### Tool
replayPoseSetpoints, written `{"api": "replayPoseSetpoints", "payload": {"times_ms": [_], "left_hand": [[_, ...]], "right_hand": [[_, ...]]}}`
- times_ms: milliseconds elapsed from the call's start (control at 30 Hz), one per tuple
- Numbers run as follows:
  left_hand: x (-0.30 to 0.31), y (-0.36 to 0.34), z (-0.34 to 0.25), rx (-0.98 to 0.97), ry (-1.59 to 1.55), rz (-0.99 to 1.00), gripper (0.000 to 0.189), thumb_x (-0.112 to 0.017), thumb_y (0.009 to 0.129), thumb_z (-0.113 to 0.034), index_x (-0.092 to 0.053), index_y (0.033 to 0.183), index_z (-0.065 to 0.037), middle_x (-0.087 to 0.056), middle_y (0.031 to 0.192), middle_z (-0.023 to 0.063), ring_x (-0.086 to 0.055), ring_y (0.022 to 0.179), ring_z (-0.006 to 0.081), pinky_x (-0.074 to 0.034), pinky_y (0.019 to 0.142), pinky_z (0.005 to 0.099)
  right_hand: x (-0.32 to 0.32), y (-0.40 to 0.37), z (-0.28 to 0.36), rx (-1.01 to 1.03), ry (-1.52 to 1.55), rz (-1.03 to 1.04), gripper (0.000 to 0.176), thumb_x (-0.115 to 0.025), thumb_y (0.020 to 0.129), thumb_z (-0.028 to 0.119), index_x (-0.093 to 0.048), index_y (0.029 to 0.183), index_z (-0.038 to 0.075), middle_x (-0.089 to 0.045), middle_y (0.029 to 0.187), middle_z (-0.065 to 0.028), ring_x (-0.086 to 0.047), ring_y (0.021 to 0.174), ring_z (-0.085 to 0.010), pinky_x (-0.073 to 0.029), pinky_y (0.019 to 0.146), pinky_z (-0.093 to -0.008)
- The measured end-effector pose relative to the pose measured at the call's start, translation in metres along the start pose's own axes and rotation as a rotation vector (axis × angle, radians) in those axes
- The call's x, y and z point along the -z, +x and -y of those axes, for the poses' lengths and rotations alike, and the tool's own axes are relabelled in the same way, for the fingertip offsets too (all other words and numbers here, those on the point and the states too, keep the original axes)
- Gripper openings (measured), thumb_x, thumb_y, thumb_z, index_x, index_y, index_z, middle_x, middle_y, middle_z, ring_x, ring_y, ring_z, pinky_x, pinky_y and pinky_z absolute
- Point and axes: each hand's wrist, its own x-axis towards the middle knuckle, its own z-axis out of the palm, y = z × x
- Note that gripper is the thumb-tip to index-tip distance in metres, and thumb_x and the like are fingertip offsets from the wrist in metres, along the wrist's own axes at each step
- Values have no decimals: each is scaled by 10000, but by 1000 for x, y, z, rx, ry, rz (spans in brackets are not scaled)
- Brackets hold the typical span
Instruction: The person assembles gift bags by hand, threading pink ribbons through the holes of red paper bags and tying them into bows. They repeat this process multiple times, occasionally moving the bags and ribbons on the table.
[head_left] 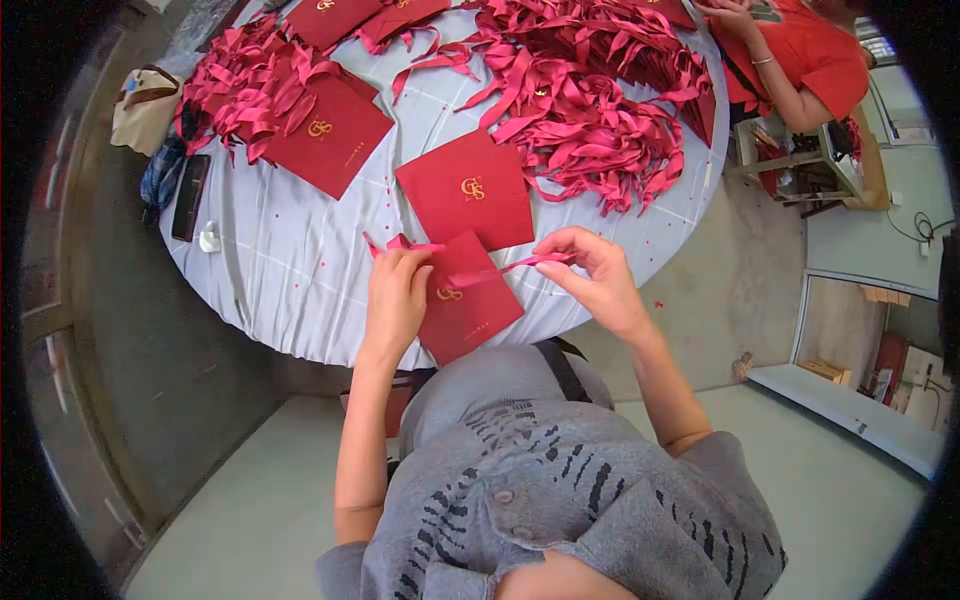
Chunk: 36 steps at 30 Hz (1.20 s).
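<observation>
A flat red gift bag (478, 325) with a gold emblem lies tilted at the table's near edge, in front of my body. My right hand (597, 280) pinches a pink ribbon (485, 276) between thumb and fingertips, stretched over the bag's upper right. At the bag's left edge, my left hand (398, 295) is closed on the ribbon near its top corner; its fingertips are partly hidden. Just beyond lies another red bag (465, 190) with the same gold emblem.
Heaps of red bags with pink ribbons (600, 140) cover the far right, and more ribboned bags (340, 140) lie at left. A black case (190, 198) and a white plug-like item (209, 238) rest at the left rim. Another person in a red shirt (815, 60) is at upper right.
</observation>
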Motion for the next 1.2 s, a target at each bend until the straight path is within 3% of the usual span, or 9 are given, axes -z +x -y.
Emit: {"api": "replayPoseSetpoints", "payload": {"times_ms": [267,333,433,467,567,833,900,1133,1200], "left_hand": [[-6,10,7,121,-92,191,169,-615,760,-35,-563,916,5,-582,813,148,-547,791,309,-439,719,379],[2,12,-2,247,-306,320,180,-604,776,-20,-533,937,17,-586,762,136,-574,730,250,-456,680,332],[7,14,-5,233,-421,310,175,-598,797,-28,-549,954,32,-592,752,115,-568,705,162,-449,661,278],[8,15,-6,231,-422,306,175,-598,797,-28,-549,954,32,-592,752,115,-568,705,162,-449,661,278],[15,14,-10,231,-464,223,171,-583,825,-42,-575,975,40,-608,780,72,-541,734,104,-440,671,257],[24,19,-33,430,-786,283,161,-530,879,-48,-594,998,41,-608,828,-2,-531,762,61,-433,687,214],[26,20,-38,473,-862,284,163,-523,885,-48,-595,1004,36,-610,839,-5,-536,763,55,-436,687,209],[23,18,-43,484,-953,265,197,-529,885,-48,-595,1059,18,-615,865,-7,-543,756,47,-447,689,202],[21,18,-42,473,-955,260,205,-533,883,-45,-593,1069,16,-615,865,-10,-542,760,45,-447,688,200]], "right_hand": [[-25,5,6,187,258,41,119,-595,823,17,-569,937,0,-610,883,-89,-584,824,-191,-438,864,-331],[-30,4,10,-13,779,150,146,-583,848,74,-536,971,11,-606,843,-112,-583,801,-205,-435,892,-369],[-34,3,1,-168,881,257,119,-512,901,102,-519,977,11,-573,711,-78,-552,602,-147,-490,668,-312],[-37,4,1,-228,619,214,141,-467,926,113,-528,998,7,-557,675,-41,-524,544,-96,-448,536,-235],[-44,1,-10,-279,331,165,175,-443,939,123,-533,1033,7,-560,682,-13,-518,554,-62,-413,506,-187],[-53,-1,-1,-168,-88,89,189,-472,933,162,-595,960,22,-575,681,-10,-506,556,-52,-411,497,-201],[-54,-1,4,-56,-336,55,173,-506,909,157,-604,914,15,-592,677,-50,-534,560,-87,-422,499,-248],[-57,-1,9,134,-461,-54,160,-544,877,149,-594,872,-3,-580,643,-98,-558,540,-149,-427,507,-290],[-58,-1,15,80,-454,-72,196,-565,854,195,-574,838,-1,-611,786,-182,-601,713,-345,-458,614,-413]]}}
